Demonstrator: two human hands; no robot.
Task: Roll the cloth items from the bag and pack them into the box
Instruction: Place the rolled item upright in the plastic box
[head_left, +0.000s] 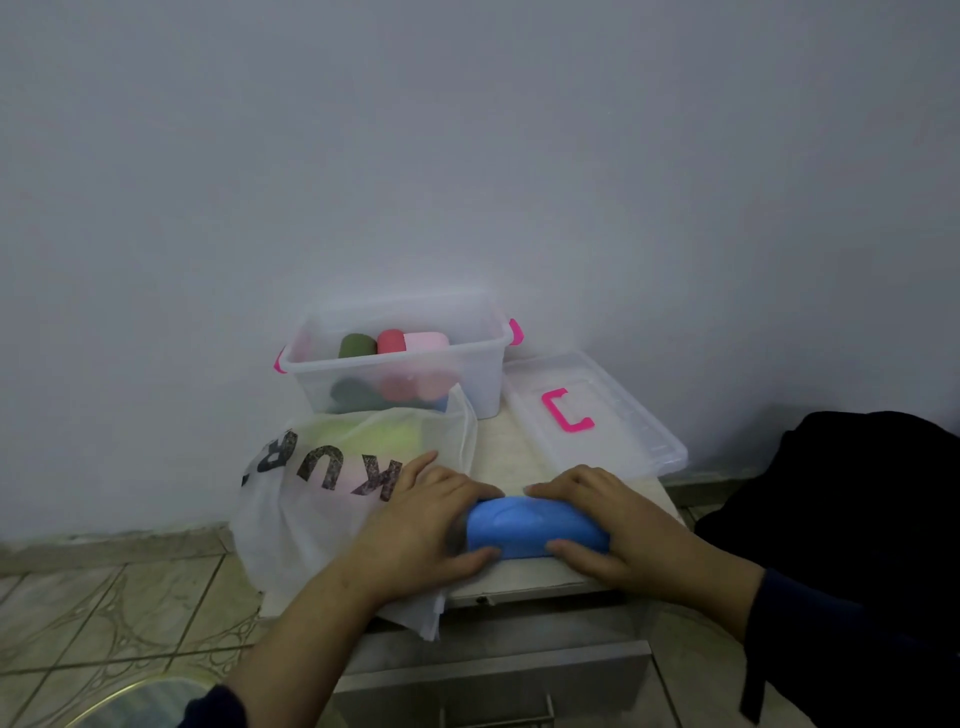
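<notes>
A blue cloth (535, 526) lies rolled into a thick cylinder near the front edge of a small table top. My left hand (421, 525) grips its left end with thumb under and fingers over. My right hand (602, 525) grips its right end the same way. A clear plastic box (488, 384) with pink latches stands at the back, with green, red and pink rolls (392, 345) inside. A white translucent bag (311, 499) with dark letters sits left of the roll; pale green and pink cloth shows through it.
The box's clear lid (618, 436) with a pink handle lies flat at the back right. A dark garment or bag (857, 519) fills the right side. The table is a metal cabinet with a drawer (493, 670). Tiled floor lies to the left, a grey wall behind.
</notes>
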